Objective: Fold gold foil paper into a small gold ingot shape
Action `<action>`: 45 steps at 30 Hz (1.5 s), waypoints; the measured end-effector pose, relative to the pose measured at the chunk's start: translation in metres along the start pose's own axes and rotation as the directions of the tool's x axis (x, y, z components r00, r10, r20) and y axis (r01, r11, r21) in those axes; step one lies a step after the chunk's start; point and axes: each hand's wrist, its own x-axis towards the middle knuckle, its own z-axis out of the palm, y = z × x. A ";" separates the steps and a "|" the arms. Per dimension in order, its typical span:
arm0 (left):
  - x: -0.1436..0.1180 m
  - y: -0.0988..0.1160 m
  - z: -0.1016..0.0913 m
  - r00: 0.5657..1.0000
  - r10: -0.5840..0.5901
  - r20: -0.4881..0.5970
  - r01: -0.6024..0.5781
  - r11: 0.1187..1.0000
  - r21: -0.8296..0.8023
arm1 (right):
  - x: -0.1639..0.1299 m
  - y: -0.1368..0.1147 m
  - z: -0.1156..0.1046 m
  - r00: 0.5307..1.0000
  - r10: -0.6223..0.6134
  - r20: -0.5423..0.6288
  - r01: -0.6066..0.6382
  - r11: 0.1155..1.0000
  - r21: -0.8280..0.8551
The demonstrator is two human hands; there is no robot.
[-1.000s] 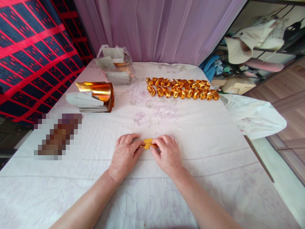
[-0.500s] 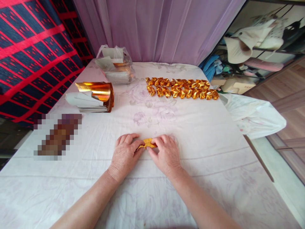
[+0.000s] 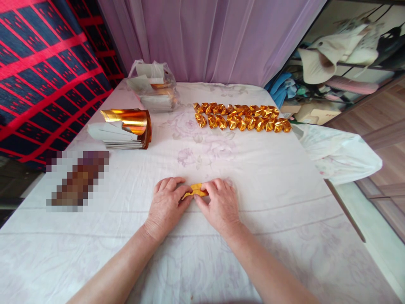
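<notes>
A small strip of folded gold foil paper (image 3: 196, 189) lies low over the tablecloth, at the front middle of the table. My left hand (image 3: 166, 202) pinches its left end between thumb and forefinger, the other fingers curled on the cloth. At the right end, my right hand (image 3: 222, 202) grips the same strip with thumb and forefinger. The fingertips hide both ends of the paper. Farther back on the right, two rows of folded gold foil pieces (image 3: 242, 122) stand side by side. To the left is a bent stack of gold foil sheets (image 3: 136, 120) with pale backs.
Behind the stack sits a clear plastic bag (image 3: 155, 90) with more sheets. A blurred-out object (image 3: 79, 181) lies at the left. A white plastic bag (image 3: 344, 152) hangs by the right table edge, below a cluttered shelf (image 3: 341, 63). A purple curtain (image 3: 202, 38) hangs behind.
Almost nothing differs. Both hands keep their hold on the foil paper, with only a very slight shift of the right thumb.
</notes>
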 end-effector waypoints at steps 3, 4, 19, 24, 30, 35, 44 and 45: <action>0.000 0.000 0.000 1.000 -0.001 0.000 0.001 1.000 -0.006 | -0.001 0.005 0.001 1.000 -0.020 0.009 0.020 0.999 0.049; 0.000 -0.001 0.001 1.000 0.000 0.000 0.000 1.000 -0.008 | -0.002 0.007 0.001 0.999 -0.030 0.012 0.029 0.997 0.076; 0.000 -0.001 0.000 1.000 -0.007 0.008 0.007 1.000 -0.013 | -0.002 0.018 0.003 0.999 -0.049 0.006 0.047 0.974 0.223; 0.001 -0.001 -0.002 1.000 -0.009 0.022 0.009 1.000 -0.016 | -0.003 0.025 0.003 0.996 -0.088 -0.004 0.086 0.963 0.255; 0.000 -0.002 -0.001 1.000 -0.005 0.023 0.006 1.000 -0.019 | -0.001 0.028 0.004 0.995 -0.101 -0.019 0.102 0.954 0.282; 0.001 -0.003 0.000 1.000 -0.007 0.020 0.007 1.000 -0.024 | -0.001 0.031 0.002 0.995 -0.097 0.025 0.085 0.946 0.312; 0.001 -0.003 0.000 1.000 -0.008 0.015 0.009 0.999 -0.040 | -0.001 0.035 0.000 0.993 -0.109 0.052 0.083 0.927 0.367; 0.001 -0.003 0.000 1.000 -0.007 0.013 0.008 0.999 -0.039 | -0.001 0.036 0.000 0.992 -0.111 0.056 0.082 0.924 0.374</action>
